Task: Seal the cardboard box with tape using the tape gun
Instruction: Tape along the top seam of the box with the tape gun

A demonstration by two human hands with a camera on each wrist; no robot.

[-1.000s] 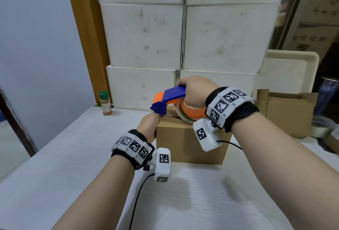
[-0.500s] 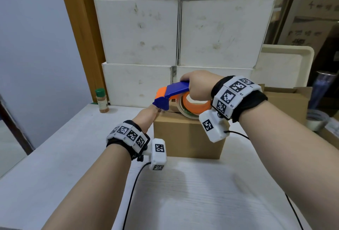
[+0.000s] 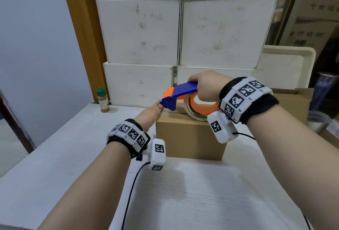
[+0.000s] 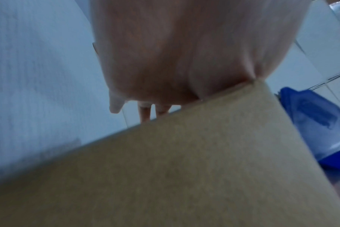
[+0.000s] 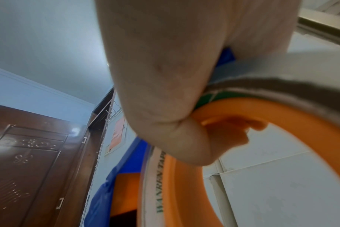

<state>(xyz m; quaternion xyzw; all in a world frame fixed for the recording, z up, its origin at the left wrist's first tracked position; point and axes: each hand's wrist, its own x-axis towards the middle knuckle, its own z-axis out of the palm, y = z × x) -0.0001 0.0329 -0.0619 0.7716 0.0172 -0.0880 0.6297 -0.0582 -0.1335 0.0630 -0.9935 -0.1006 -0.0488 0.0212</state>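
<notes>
We see open white table (image 3: 192, 193) in front of the cardboard box (image 3: 190, 138), and open room to its left too. Behind it, stacked white boxes (image 3: 139, 33) wall off the back. A spice bottle (image 3: 103, 100) guards the far left; an open carton (image 3: 293, 105) and tape roll (image 3: 318, 120) crowd the right.

A white wood-grain surface (image 3: 55, 156) meets stacked white boxes (image 3: 183, 33) at 12 o'clock; a pale wall (image 3: 33, 37) stands at 10 o'clock.
</notes>
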